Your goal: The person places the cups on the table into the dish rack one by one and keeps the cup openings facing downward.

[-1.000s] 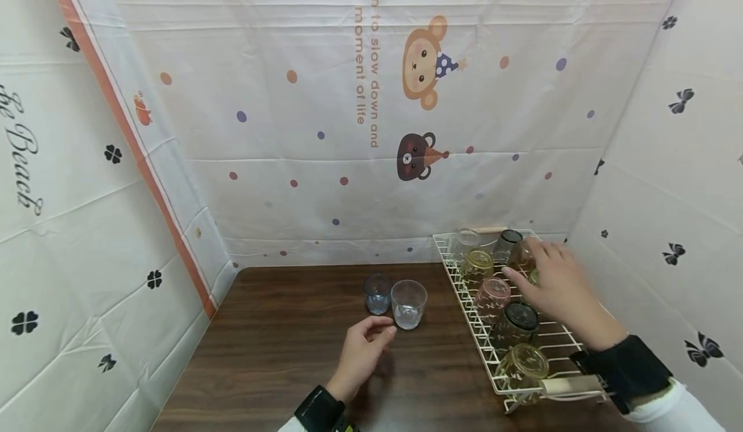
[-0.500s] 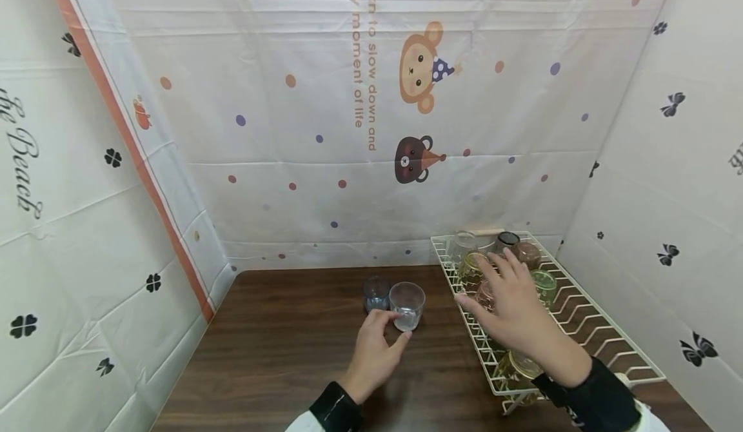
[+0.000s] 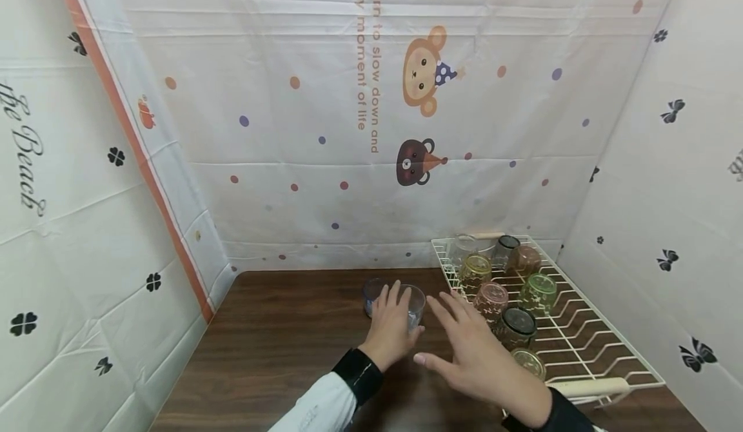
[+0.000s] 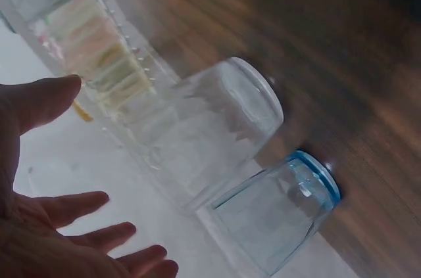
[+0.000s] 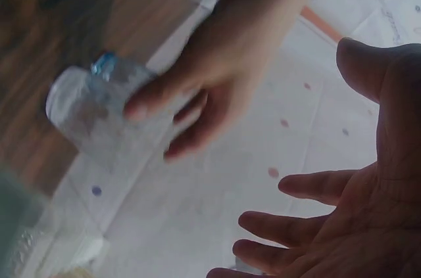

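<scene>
A clear glass [image 3: 416, 303] [image 4: 217, 127] stands mouth-down on the dark wooden table [image 3: 278, 348], with a blue glass [image 3: 371, 290] [image 4: 276, 212] touching it at the back left. My left hand [image 3: 395, 329] [image 4: 92, 160] reaches over the clear glass with fingers spread to either side; the left wrist view shows a gap between the fingers and the glass. My right hand [image 3: 458, 342] [image 5: 329, 212] hovers just right of it, empty, fingers straight and apart. In the right wrist view the left hand [image 5: 210, 94] is at the clear glass [image 5: 92, 120].
A white wire rack [image 3: 580, 335] stands at the table's right end, holding several coloured glasses: yellow [image 3: 476, 269], pink [image 3: 492, 298], green [image 3: 538, 290], dark [image 3: 516, 325]. Printed cloth walls close in the back and both sides.
My right hand has left the rack and swung left over the table toward the clear glass. My left hand has moved forward and now spreads over that glass.
</scene>
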Demonstrator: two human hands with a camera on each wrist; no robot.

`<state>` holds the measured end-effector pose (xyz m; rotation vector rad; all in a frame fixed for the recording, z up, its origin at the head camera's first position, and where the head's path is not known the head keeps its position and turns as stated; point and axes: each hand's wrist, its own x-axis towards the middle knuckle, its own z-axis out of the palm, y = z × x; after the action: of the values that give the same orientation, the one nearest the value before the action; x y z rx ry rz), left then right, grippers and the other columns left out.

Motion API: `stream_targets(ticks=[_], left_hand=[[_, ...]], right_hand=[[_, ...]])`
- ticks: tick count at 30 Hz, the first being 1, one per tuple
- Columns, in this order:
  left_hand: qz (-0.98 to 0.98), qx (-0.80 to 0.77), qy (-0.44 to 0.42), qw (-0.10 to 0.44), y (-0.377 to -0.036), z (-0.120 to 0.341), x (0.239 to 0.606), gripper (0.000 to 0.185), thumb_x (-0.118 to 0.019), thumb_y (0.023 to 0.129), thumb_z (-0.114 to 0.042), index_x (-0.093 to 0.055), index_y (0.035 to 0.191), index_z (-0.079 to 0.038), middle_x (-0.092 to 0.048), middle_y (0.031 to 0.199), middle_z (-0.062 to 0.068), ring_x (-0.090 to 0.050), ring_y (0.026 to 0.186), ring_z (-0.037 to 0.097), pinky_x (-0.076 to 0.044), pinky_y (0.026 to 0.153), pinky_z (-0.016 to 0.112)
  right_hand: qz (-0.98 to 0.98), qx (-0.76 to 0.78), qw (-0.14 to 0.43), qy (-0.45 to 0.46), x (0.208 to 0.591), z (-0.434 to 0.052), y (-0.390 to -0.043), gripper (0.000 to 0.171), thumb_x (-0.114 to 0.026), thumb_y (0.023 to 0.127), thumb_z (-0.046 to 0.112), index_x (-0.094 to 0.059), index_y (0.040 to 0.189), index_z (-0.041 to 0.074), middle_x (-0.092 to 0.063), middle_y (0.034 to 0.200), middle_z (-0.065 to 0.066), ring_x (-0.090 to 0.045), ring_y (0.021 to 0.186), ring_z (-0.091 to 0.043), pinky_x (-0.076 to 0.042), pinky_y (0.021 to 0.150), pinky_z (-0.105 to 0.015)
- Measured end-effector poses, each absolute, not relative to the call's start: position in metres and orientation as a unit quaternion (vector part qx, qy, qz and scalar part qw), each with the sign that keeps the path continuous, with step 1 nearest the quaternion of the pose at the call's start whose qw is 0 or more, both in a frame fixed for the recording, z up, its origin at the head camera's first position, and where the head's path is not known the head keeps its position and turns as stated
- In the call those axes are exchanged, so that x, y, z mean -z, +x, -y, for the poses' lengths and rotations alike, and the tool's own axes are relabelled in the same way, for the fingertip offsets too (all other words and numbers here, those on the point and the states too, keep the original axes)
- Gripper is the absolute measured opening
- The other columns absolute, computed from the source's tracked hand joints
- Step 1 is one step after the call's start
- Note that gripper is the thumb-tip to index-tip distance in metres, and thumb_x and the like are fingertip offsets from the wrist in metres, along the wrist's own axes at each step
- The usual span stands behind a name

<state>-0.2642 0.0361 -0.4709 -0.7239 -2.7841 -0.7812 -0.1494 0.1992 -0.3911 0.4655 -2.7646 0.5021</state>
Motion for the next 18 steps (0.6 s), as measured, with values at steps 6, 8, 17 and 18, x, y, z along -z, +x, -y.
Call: stream_targets(ticks=[6, 8, 17, 18], left_hand=[[0.94, 0.209, -0.257, 0.083, -0.288, -0.041, 0.476, 0.081, -0.086, 0.092, -0.036, -0.049, 0.158, -0.007, -0.038, 0.171, 0.023, -0.04, 0.157, 0.046, -0.04, 0.124, 0.062], [0.941, 0.201, -0.259, 0.078, -0.292, -0.041, 0.482, 0.081, -0.086, 0.092, -0.037, -0.05, 0.158, -0.008, -0.038, 0.171, 0.023, -0.039, 0.158, 0.044, -0.038, 0.126, 0.059], [0.941, 0.199, -0.257, 0.094, -0.3, -0.045, 0.494, 0.073, -0.083, 0.093, -0.038, -0.054, 0.155, -0.012, -0.047, 0.166, 0.022, -0.044, 0.155, 0.04, -0.041, 0.124, 0.059], [0.941, 0.199, -0.256, 0.097, -0.301, -0.045, 0.495, 0.071, -0.083, 0.094, -0.037, -0.054, 0.154, -0.012, -0.048, 0.165, 0.021, -0.045, 0.154, 0.039, -0.042, 0.123, 0.059]], right_hand=[[0.957, -0.223, 0.098, 0.158, 0.403, -0.192, -0.145, 0.092, -0.076, 0.09, 0.066, -0.051, 0.158, 0.009, -0.048, 0.162, -0.022, -0.041, 0.153, -0.051, -0.044, 0.113, -0.072], [0.955, -0.236, 0.083, 0.158, 0.406, -0.192, -0.142, 0.092, -0.076, 0.09, 0.066, -0.052, 0.157, 0.008, -0.049, 0.162, -0.022, -0.043, 0.152, -0.05, -0.046, 0.111, -0.071], [0.957, -0.212, 0.103, 0.167, 0.414, -0.192, -0.138, 0.091, -0.077, 0.088, 0.068, -0.055, 0.154, 0.009, -0.053, 0.158, -0.018, -0.05, 0.148, -0.042, -0.052, 0.109, -0.063], [0.957, -0.213, 0.104, 0.167, 0.415, -0.192, -0.138, 0.091, -0.078, 0.088, 0.067, -0.055, 0.154, 0.01, -0.054, 0.158, -0.019, -0.051, 0.148, -0.042, -0.052, 0.109, -0.063]])
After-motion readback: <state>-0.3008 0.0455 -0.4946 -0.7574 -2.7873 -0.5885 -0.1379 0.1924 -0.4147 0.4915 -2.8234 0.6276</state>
